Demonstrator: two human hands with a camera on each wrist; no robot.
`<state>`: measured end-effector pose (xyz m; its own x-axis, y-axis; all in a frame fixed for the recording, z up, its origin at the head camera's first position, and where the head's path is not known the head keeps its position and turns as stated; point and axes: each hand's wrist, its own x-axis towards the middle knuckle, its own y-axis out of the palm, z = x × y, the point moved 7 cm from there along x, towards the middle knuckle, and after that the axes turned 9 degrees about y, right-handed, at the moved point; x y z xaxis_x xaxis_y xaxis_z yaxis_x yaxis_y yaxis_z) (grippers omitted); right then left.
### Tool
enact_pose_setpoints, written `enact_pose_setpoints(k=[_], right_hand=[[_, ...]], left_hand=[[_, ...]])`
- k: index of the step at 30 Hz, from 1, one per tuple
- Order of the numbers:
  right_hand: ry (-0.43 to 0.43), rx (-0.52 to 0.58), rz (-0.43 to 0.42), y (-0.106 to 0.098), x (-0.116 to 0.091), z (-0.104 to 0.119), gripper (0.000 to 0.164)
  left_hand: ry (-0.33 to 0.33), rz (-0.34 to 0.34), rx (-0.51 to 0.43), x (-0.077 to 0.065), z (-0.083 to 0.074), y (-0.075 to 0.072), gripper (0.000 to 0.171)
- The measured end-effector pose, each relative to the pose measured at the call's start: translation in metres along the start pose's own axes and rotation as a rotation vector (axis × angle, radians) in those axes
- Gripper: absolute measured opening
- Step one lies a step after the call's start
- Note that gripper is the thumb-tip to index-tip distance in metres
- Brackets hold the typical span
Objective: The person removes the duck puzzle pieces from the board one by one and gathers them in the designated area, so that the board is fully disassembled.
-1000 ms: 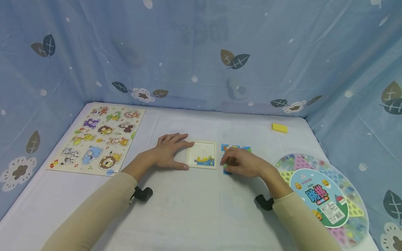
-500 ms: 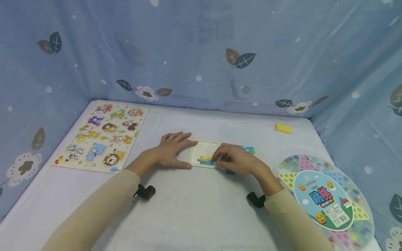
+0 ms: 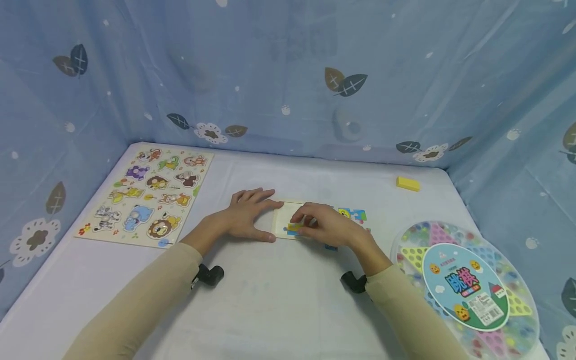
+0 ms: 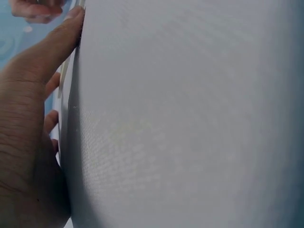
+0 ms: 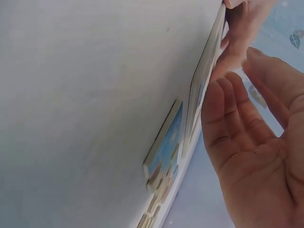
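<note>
A small pale wooden puzzle tray point(image 3: 281, 219) lies mid-table, with yellow-and-blue jigsaw pieces point(image 3: 294, 228) along its near side. My left hand point(image 3: 248, 216) spreads its fingers at the tray's left edge, thumb at the near corner. My right hand point(image 3: 330, 225) reaches over the tray's right part, fingers curled and thumb and forefinger at a jigsaw piece, which they partly hide. In the right wrist view the fingers point(image 5: 216, 114) bend close over the tray point(image 5: 202, 85). More loose jigsaw pieces point(image 3: 354, 214) lie right of the tray, partly behind the right hand.
An animal peg puzzle board point(image 3: 146, 195) lies at the left. A round Chinese checkers set point(image 3: 465, 287) rests at the right, near the right sleeve. A yellow block point(image 3: 408, 184) sits at the back right. A blue patterned curtain point(image 3: 270, 75) encloses the table.
My right hand has moved left from the loose pieces to over the tray, where its fingertips now meet the jigsaw pieces. The left hand has stayed at the tray's edge.
</note>
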<state>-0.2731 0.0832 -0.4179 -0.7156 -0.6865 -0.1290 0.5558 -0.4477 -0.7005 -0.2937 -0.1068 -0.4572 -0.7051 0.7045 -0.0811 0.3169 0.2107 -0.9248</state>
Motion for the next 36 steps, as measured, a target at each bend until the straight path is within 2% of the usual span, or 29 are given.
enact_pose_setpoints(k=[13, 36], right_hand=[[0.062, -0.027, 0.042, 0.0071, 0.0071, -0.0055, 0.027], [-0.03, -0.024, 0.033, 0.0084, 0.0095, 0.0022, 0.03]], left_hand=[[0.01, -0.009, -0.003, -0.0009, -0.0001, -0.0001, 0.093], [0.014, -0.012, 0.016, 0.0001, 0.0015, 0.0008, 0.093]])
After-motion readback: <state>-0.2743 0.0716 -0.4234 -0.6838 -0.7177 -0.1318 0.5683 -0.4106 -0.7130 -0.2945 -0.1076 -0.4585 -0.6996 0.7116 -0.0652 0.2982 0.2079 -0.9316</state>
